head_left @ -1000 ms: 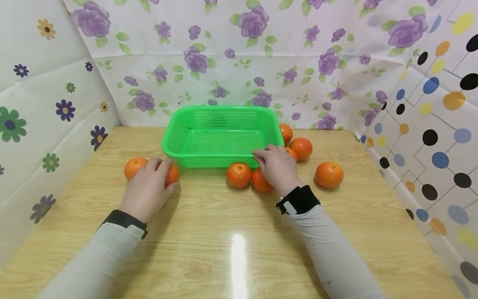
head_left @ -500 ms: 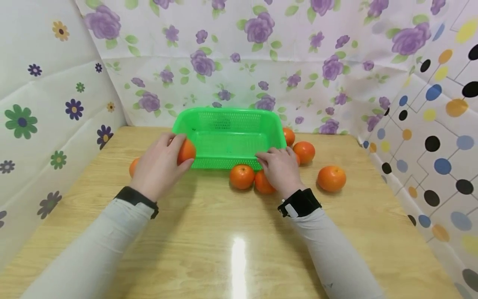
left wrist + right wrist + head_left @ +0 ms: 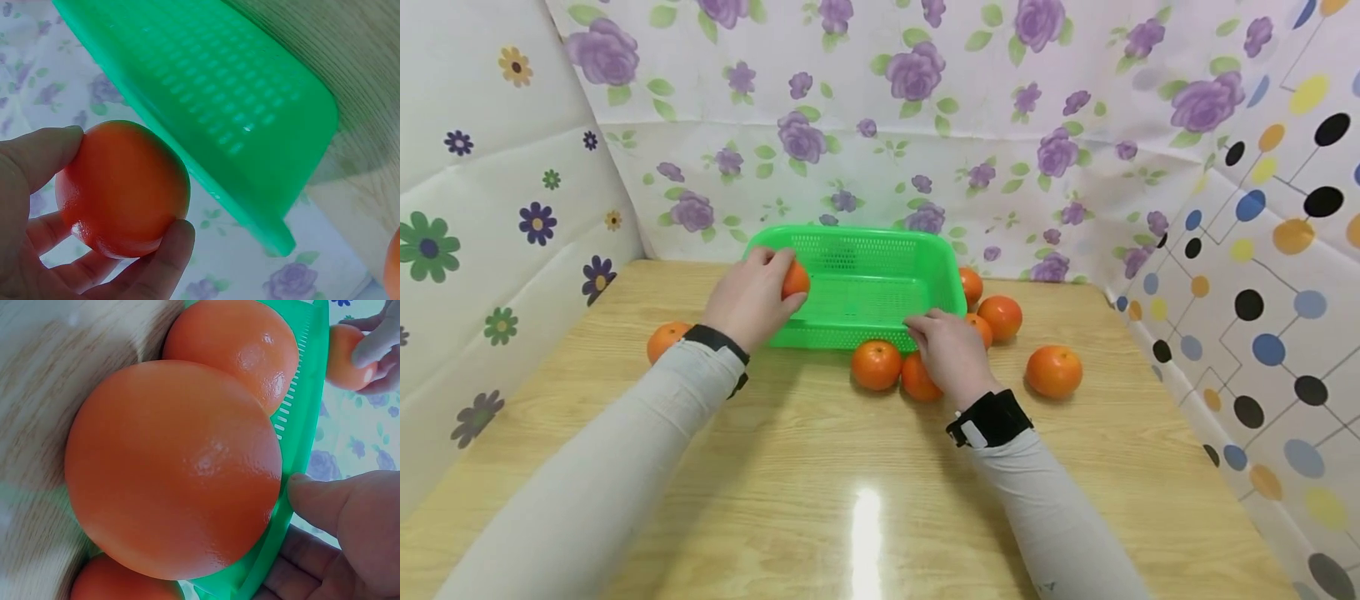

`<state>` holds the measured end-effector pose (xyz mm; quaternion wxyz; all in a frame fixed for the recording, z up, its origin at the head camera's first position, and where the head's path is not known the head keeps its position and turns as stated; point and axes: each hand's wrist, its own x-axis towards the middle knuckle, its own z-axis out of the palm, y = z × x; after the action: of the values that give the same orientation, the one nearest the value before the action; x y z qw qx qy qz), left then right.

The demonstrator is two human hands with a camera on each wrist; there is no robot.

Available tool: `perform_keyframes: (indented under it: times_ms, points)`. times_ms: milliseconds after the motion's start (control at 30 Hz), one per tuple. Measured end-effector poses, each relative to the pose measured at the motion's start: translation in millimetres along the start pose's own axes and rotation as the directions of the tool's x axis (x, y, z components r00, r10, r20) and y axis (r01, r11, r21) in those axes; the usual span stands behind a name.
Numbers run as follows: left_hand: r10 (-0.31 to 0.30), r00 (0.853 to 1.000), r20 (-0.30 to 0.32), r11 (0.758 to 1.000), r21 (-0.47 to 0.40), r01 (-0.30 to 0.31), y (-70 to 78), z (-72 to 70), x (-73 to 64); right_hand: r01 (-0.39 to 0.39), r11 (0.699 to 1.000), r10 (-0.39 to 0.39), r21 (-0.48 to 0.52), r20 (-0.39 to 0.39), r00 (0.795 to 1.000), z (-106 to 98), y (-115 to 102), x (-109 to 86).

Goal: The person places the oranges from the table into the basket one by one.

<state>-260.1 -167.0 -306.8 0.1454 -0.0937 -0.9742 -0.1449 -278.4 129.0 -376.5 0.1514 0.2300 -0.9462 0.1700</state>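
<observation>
My left hand (image 3: 748, 296) grips an orange (image 3: 796, 280), holding it up over the left end of the green plastic basket (image 3: 831, 337). In the left wrist view, thumb and fingers wrap round the held orange (image 3: 124, 187) beside the basket rim (image 3: 206, 181). My right hand (image 3: 953, 354) pinches the front right part of the rim, thumb (image 3: 315, 497) on the outer side and fingers on the inner. Just below that hand sit two oranges, one whole in sight (image 3: 876, 365) and one partly hidden by the hand (image 3: 919, 378).
Several oranges lie beside the basket's right end, among them one (image 3: 1000, 318) near the corner. Another orange (image 3: 1054, 372) lies farther right, and one (image 3: 667, 342) rests left of the basket. Patterned cloth (image 3: 850, 125) walls the wooden table (image 3: 790, 467) at back and sides.
My left hand has lifted one orange from the table left of the basket and carried it up and right, over the basket's left end. The right hand stays at the rim.
</observation>
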Motion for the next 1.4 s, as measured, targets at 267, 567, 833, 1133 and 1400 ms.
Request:
perform_keyframes:
  times_ms: [267, 567, 833, 1133, 1400]
  points:
    - [-0.056, 0.995, 0.082, 0.998, 0.018, 0.055, -8.1, 13.6, 20.2, -0.004, 1.000, 0.004, 0.000, 0.017, 1.000, -1.0, 0.0, -0.8]
    - [-0.071, 0.986, 0.152, 0.997, 0.013, 0.070, -13.2, 25.7, 33.5, -0.018, 1.000, 0.018, -0.014, 0.021, 1.000, -1.6, -3.2, -0.7]
    - [-0.102, 0.971, 0.214, 0.994, 0.061, 0.091, -17.2, 33.0, 38.9, -0.023, 1.000, 0.024, -0.022, 0.028, 0.999, 0.6, -3.6, -0.2]
    - [-0.133, 0.949, 0.285, 0.989, 0.104, 0.108, -18.4, 38.3, 47.5, -0.019, 1.000, 0.019, -0.014, 0.018, 1.000, 0.4, -1.4, -0.5]
    - [-0.174, 0.914, 0.367, 0.985, 0.050, 0.167, -18.8, 34.4, 49.8, -0.020, 1.000, 0.021, -0.020, 0.018, 1.000, -0.3, -0.6, 0.0]
